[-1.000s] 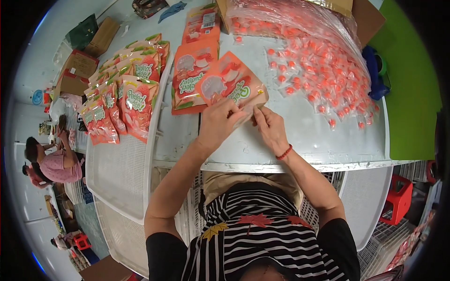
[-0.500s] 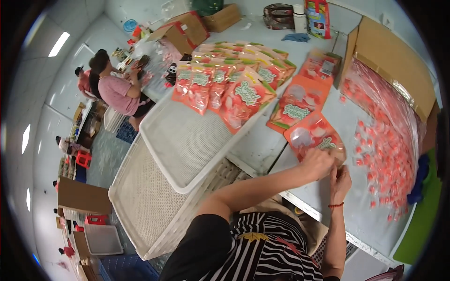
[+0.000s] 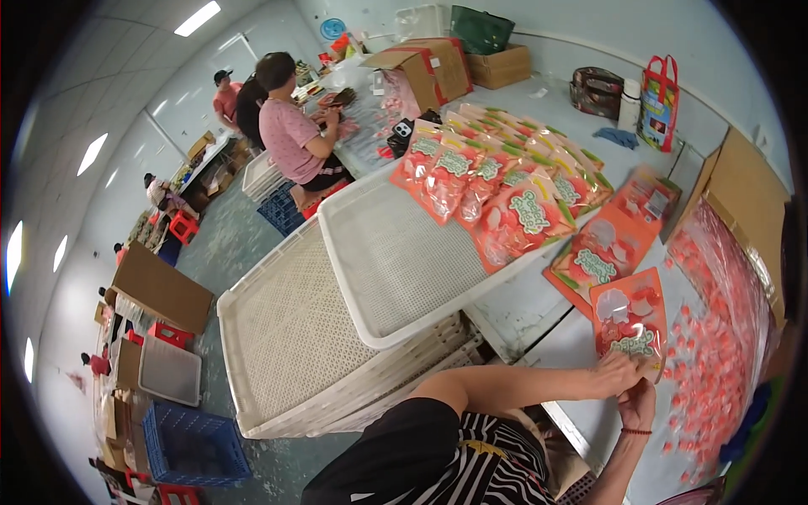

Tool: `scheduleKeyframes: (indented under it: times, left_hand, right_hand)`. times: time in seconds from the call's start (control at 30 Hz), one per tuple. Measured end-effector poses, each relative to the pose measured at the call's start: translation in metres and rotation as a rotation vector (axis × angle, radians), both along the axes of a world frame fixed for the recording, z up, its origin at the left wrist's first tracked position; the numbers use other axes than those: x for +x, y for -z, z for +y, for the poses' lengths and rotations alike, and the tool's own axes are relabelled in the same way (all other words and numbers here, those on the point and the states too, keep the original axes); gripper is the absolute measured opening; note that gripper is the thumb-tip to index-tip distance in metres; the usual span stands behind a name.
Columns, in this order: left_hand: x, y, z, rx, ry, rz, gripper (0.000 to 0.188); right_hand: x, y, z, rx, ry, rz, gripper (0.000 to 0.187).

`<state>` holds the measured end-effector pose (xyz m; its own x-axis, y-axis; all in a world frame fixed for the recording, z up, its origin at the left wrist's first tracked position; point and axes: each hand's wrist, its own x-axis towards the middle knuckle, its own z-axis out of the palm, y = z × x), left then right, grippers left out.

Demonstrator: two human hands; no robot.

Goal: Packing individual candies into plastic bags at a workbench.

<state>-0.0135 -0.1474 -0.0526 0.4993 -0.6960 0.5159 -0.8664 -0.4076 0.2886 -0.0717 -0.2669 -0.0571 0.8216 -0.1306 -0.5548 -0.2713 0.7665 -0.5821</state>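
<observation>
An orange-pink candy pouch (image 3: 624, 316) with a clear window lies over the table edge of my work area, its near end between my hands. My left hand (image 3: 617, 375) is closed on that end, knuckles up. My right hand (image 3: 637, 406), with a red bracelet at the wrist, pinches the pouch's near corner just below; its fingertips are partly hidden. Beyond the held pouch, more flat pouches (image 3: 596, 263) overlap on the table. To the right, many small wrapped pink candies (image 3: 707, 370) spill from a plastic-lined cardboard box (image 3: 745, 220).
Filled pouches (image 3: 528, 223) cover the far end of a white mesh tray (image 3: 404, 273). Below it, another tray (image 3: 295, 328) tops a stack at my left. Further back are cardboard boxes (image 3: 498, 67), a white bottle (image 3: 629, 103), and a person in pink (image 3: 290, 139) at the table.
The view has swung left, so the scene sits further right and lower. Both hands stay together at the pouch's near end. The pouch stands more upright in the picture.
</observation>
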Motion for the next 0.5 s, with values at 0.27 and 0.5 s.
scheduleKeyframes:
  times: [0.27,0.5]
  left_hand:
    - [-0.002,-0.008,-0.013,0.116,0.075,0.075,0.038]
    - [-0.019,0.016,-0.024,-0.027,0.155,0.17,0.044]
  right_hand:
    - [-0.007,0.029,-0.016,-0.291,-0.133,-0.439,0.028]
    - [-0.008,0.076,-0.036,0.033,-0.108,-0.524,0.03]
